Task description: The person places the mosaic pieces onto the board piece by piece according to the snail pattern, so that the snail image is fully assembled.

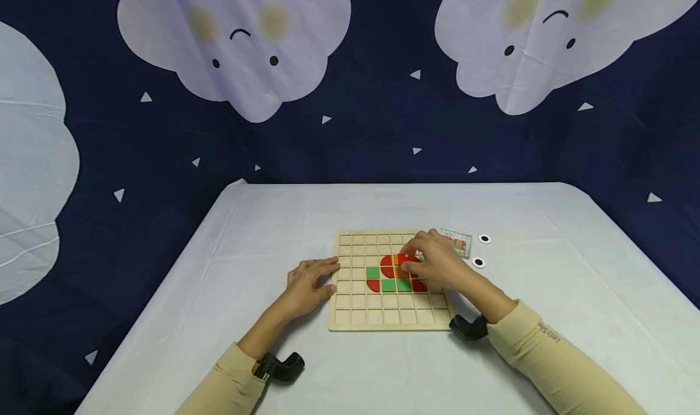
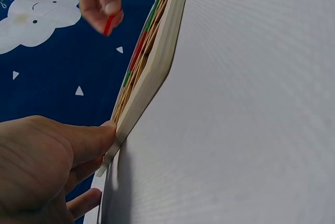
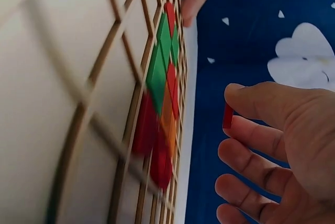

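Observation:
A wooden grid board point(image 1: 352, 318) lies on the white cloth, bearing several red, green and orange tiles around its middle, among them a green square point(image 1: 372, 272) and a red quarter-round tile point(image 1: 373, 285). My left hand point(image 1: 305, 287) is at the board's left edge, its thumb and fingertips touching that edge with the fingers fairly straight. Above the tiles, my right hand point(image 1: 437, 263) pinches a small red tile point(image 3: 228, 116) between thumb and index finger, held apart from the board. The other fingers of that hand are loosely bent. Its exact shape is hidden, since only the thin side shows.
Beyond the right hand lies a small card point(image 1: 462, 245) with a grid picture, partly covered by the hand. Two white discs with black centres, one point(image 1: 484, 239) behind the other point(image 1: 478, 262), lie right of it. A dark blue cloud-patterned curtain point(image 1: 372, 154) hangs behind the table.

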Demonstrator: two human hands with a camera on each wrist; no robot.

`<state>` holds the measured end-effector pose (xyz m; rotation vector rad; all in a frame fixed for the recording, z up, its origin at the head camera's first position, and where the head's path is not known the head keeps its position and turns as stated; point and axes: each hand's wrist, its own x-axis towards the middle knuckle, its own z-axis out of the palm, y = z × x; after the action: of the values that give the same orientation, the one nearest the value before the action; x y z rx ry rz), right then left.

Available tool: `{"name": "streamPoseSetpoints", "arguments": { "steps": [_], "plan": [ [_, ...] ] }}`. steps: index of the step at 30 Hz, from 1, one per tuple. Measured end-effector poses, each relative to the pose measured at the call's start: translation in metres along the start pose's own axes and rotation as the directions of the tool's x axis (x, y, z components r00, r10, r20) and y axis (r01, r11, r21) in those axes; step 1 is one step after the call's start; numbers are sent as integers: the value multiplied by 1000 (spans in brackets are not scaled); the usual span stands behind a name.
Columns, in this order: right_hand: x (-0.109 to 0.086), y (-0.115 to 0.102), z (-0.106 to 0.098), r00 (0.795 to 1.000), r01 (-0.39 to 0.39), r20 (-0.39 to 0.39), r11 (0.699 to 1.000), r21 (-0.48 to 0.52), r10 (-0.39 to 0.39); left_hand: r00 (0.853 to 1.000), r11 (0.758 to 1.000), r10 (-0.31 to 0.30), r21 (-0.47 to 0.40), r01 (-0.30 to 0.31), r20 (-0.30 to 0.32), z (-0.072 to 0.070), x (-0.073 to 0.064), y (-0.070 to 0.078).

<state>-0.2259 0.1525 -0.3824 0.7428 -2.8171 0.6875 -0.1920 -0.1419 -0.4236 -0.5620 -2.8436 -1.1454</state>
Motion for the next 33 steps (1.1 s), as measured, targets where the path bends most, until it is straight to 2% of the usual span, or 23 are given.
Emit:
{"name": "streamPoseSetpoints", "arguments": {
  "steps": [12, 16, 28, 33],
  "plan": [
    [35, -24, 23, 996, 15, 85, 1000, 22, -17, 1000, 1000, -12, 3, 12, -3, 0, 1, 0],
    [42, -26, 30, 994, 10, 107, 1000, -9, -9, 1000, 1000, -6, 3, 6, 1, 0, 1, -1],
    [55, -26, 40, 983, -14, 182, 996, -83, 29, 1000, 1000, -18, -2, 18, 8, -1, 1, 0],
    [56, -26, 41, 979, -11, 200, 995, -101, 31, 1000, 1000, 5, 7, -5, -3, 0, 1, -1]
  ]
}}
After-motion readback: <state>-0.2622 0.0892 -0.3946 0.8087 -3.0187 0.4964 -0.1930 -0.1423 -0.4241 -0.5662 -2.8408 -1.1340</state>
